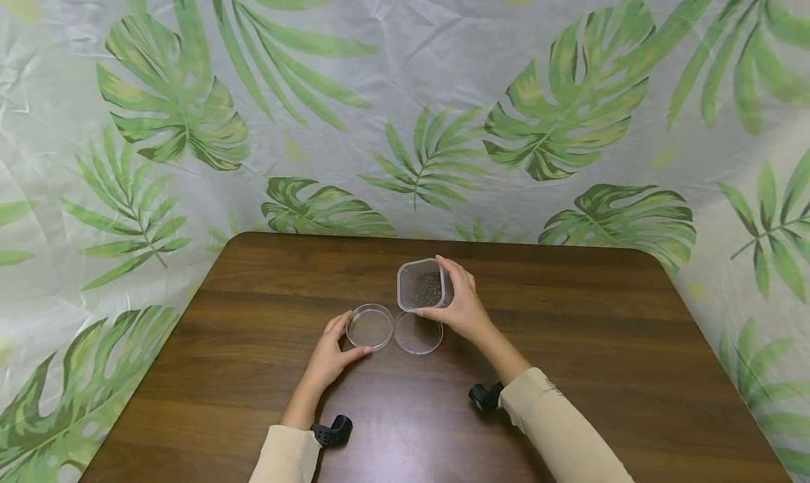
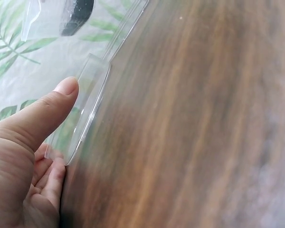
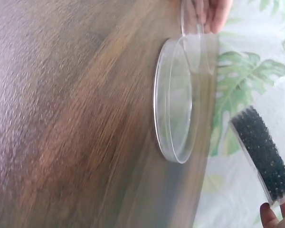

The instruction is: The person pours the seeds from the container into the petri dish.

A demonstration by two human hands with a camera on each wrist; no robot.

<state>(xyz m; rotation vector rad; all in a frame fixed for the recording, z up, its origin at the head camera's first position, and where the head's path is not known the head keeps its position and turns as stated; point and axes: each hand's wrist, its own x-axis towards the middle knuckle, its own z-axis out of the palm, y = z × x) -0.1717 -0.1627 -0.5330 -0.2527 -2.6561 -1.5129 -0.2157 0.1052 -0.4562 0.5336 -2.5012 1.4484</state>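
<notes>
My right hand [image 1: 464,306] grips a clear, square plastic container [image 1: 406,283] by opposite sides, thumb on the near one. Dark granules [image 1: 427,289] lie inside, gathered toward its right; the right wrist view shows the container tilted and raised off the table. Close below it, a round clear petri dish [image 1: 419,337] rests on the table, its far rim partly covered by the container. Just left, touching or nearly touching it, sits a second petri dish [image 1: 370,327]. My left hand [image 1: 328,355] holds this one between thumb and fingers around its left side.
Both dishes stand on a dark wooden table [image 1: 569,328] with rounded far corners. Behind the table hangs a pale cloth [image 1: 430,61] printed with green leaves. Black wrist devices [image 1: 334,432] sit at both sleeve cuffs.
</notes>
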